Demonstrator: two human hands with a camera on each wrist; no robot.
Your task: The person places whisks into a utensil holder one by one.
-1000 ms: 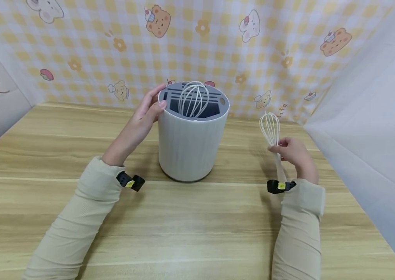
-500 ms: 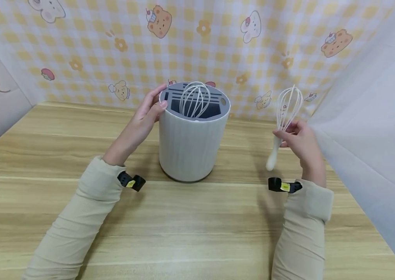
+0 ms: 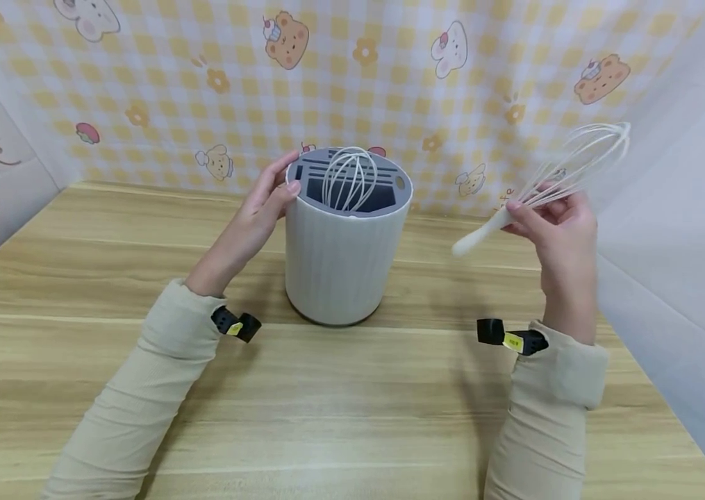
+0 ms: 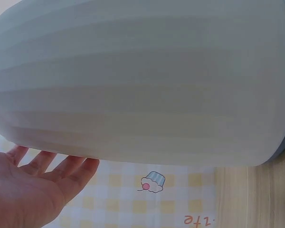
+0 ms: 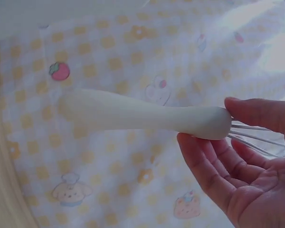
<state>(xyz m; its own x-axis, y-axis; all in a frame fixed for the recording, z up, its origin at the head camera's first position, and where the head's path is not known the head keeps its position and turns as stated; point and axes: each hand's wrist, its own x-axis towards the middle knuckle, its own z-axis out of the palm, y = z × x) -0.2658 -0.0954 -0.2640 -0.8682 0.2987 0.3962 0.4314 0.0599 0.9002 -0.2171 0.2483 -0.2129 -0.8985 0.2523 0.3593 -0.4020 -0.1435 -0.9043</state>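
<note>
A white, ribbed utensil holder (image 3: 342, 271) with a grey slotted top stands upright on the table. One whisk (image 3: 350, 179) is in its large front opening, wires up and handle hidden. My left hand (image 3: 256, 208) holds the holder's upper left side, thumb at the rim; in the left wrist view, its fingers (image 4: 69, 166) lie against the wall. Off to the right, my right hand (image 3: 558, 229) pinches a second cream whisk (image 3: 483, 232) where handle meets wires. That whisk is raised and tilted, its handle (image 5: 128, 111) pointing down and left, its wires up and right.
The wooden table (image 3: 352, 410) runs back to a yellow checked curtain (image 3: 365, 90) with cartoon prints. A white wall (image 3: 690, 229) closes the right side, close to the right hand. Black wrist cameras sit on both cuffs.
My right hand has lifted the whisk up and to the right, and the whisk has tipped from near upright to a slant with the handle swinging left. The left hand and holder stay put.
</note>
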